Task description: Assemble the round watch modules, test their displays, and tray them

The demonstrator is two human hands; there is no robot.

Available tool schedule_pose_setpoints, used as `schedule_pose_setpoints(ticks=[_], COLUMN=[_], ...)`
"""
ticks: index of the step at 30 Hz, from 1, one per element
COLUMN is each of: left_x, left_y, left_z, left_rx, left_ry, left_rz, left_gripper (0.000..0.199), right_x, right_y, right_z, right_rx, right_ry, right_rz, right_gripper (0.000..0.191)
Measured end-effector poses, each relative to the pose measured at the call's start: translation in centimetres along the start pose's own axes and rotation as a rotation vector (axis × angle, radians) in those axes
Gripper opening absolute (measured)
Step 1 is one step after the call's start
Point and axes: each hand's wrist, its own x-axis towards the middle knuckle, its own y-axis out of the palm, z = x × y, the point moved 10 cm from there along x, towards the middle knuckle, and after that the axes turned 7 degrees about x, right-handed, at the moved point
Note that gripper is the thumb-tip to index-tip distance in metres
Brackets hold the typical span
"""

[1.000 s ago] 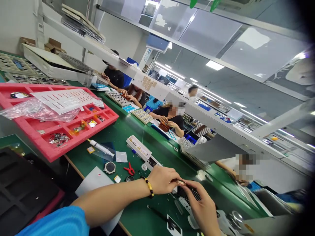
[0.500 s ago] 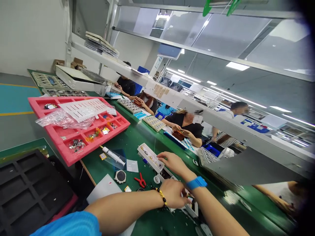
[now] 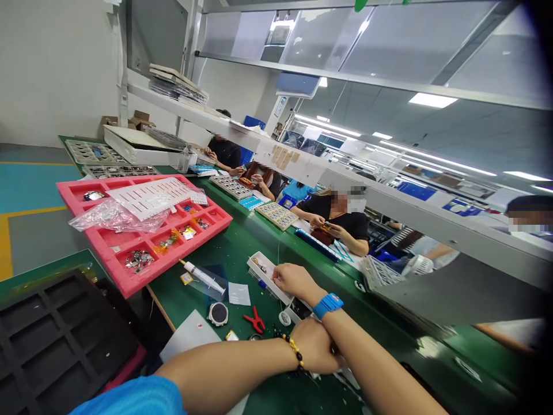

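Observation:
My right hand (image 3: 296, 281), with a blue band on its wrist, dips into a long white box (image 3: 258, 259) of small parts. Its fingers are bent and drawn together; anything between them is too small to make out. Nearer to me, my left hand (image 3: 317, 346), below a yellow and black bead bracelet (image 3: 296, 351), is partly under my right forearm, which hides its fingertips. Left of the hands lie red pliers-like clamps (image 3: 254, 319), a round watch-like part (image 3: 218, 313) and a white roll (image 3: 284, 318).
A pink foam tray (image 3: 142, 282) of small parts lies left, above a black compartment tray (image 3: 56, 328). A syringe (image 3: 205, 279) lies on the green table (image 3: 235, 242). Several people work beyond the white shelf beam (image 3: 389, 202).
The view has shifted slightly. My right hand has lowered into the white box and its fingers have come together. My left hand's fingertips are now covered by the right forearm.

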Motion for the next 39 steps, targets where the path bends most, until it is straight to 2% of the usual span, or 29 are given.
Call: schedule_pose_setpoints(ticks=[5,9,11,13,16,20,23,26,29,33,39], left_x=[-0.2,-0.2,-0.1,0.1,0.5,0.9,0.3,-0.6,-1.5,-2.4,-3.5], left_y=[-0.1,-0.6,-0.9,-1.2,-1.2,-0.2,0.1,-0.2,-0.7,-0.6,0.2], left_z=[0.0,0.7,1.1,1.6,2.4,2.7,2.1,1.2,0.3,-0.1,0.0], left_rx=[-0.066,-0.260,-0.357,-0.432,-0.605,-0.944,-1.163,-1.319,-1.439,-1.498,-1.520], left_ry=[-0.031,-0.106,-0.136,-0.158,-0.203,-0.237,-0.236,-0.219,-0.209,-0.225,-0.233], left_rz=[0.036,0.031,0.018,-0.003,-0.036,0.000,0.055,0.134,0.221,0.325,0.454], left_gripper=[0.021,0.021,0.021,0.023,0.026,0.036,0.044,0.049,0.045,0.041,0.063], right_x=[-1.1,-2.4,-4.1,-7.2,-14.1,-23.1,-26.9,-28.2,-27.7,-27.1,-26.9], right_y=[-1.2,-2.6,-3.5,-4.5,-4.9,-2.6,0.3,2.7,4.0,4.5,4.0], right_z=[-0.8,-1.5,-2.4,-3.9,-6.3,-8.1,-8.5,-8.8,-8.7,-8.2,-7.3], right_rx=[0.066,0.204,0.289,0.369,0.460,0.536,0.581,0.621,0.678,0.772,0.891], right_ry=[0.062,0.069,0.076,0.107,0.185,0.267,0.291,0.303,0.276,0.245,0.235], right_rz=[-0.083,-0.189,-0.278,-0.403,-0.613,-0.811,-0.928,-1.028,-1.053,-1.055,-1.065], right_gripper=[0.022,0.018,0.011,0.009,0.020,0.030,0.034,0.034,0.026,0.018,0.015])
